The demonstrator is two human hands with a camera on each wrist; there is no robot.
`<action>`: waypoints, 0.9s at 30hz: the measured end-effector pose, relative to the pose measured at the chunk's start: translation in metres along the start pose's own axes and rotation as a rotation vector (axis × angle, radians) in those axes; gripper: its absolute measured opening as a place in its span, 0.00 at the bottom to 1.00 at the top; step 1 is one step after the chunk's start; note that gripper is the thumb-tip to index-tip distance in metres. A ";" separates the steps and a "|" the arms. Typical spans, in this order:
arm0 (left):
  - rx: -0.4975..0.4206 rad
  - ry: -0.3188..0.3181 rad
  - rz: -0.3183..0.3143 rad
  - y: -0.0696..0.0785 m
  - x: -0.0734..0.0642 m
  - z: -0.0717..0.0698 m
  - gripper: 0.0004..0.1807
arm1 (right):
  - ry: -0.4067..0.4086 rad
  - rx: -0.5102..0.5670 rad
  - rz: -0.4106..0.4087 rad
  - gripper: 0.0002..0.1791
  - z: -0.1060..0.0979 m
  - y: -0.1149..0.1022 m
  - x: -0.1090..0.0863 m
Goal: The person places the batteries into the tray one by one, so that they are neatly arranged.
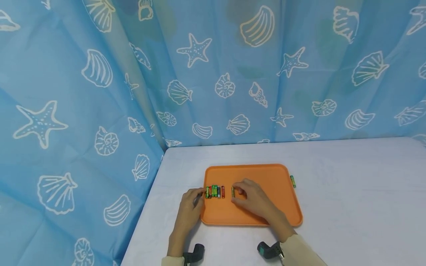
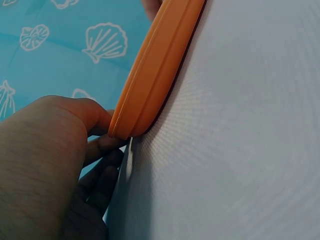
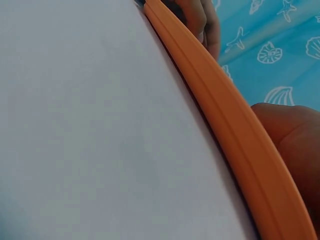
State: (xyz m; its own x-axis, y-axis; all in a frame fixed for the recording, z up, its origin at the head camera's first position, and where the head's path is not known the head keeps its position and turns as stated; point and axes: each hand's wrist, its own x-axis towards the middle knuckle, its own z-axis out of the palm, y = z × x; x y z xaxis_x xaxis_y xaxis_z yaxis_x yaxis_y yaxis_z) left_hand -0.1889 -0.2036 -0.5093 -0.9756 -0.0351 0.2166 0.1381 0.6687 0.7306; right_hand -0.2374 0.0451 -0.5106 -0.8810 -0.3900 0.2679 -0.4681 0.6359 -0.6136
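Observation:
On an orange tray (image 1: pixel 259 173), several small batteries (image 1: pixel 214 191) in green, red and other colours lie side by side near the left rim. A red battery (image 1: pixel 223 192) lies at the right end of this row, slightly apart. My right hand (image 1: pixel 254 199) is over the tray and pinches a yellow-green battery (image 1: pixel 233 191) between thumb and finger, right of the row. My left hand (image 1: pixel 190 210) is at the tray's left rim, its fingertips beside the leftmost battery; whether they touch it I cannot tell. In the wrist views the tray's side hides the batteries.
One green battery (image 1: pixel 293 181) lies on the white tabletop (image 1: pixel 349 192), just outside the tray's right rim. A blue curtain (image 1: pixel 213 74) with shell and starfish prints hangs behind the table and along its left side. Dark wrist cameras sit on both wrists.

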 end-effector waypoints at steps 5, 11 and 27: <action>-0.014 0.000 0.022 0.001 0.000 0.001 0.15 | 0.002 -0.005 -0.018 0.20 0.004 -0.001 0.004; 0.011 -0.001 0.004 0.002 0.001 0.001 0.15 | 0.005 -0.014 -0.033 0.21 0.008 -0.002 0.009; 0.015 0.021 0.011 0.000 -0.001 0.002 0.15 | -0.007 0.013 -0.063 0.24 0.008 -0.006 0.011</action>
State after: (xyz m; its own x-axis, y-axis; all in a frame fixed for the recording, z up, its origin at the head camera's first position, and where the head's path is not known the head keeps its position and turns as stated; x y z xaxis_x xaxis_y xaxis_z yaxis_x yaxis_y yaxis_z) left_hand -0.1886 -0.2022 -0.5103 -0.9703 -0.0430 0.2379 0.1461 0.6800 0.7186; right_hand -0.2439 0.0320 -0.5099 -0.8492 -0.4338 0.3011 -0.5218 0.6015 -0.6049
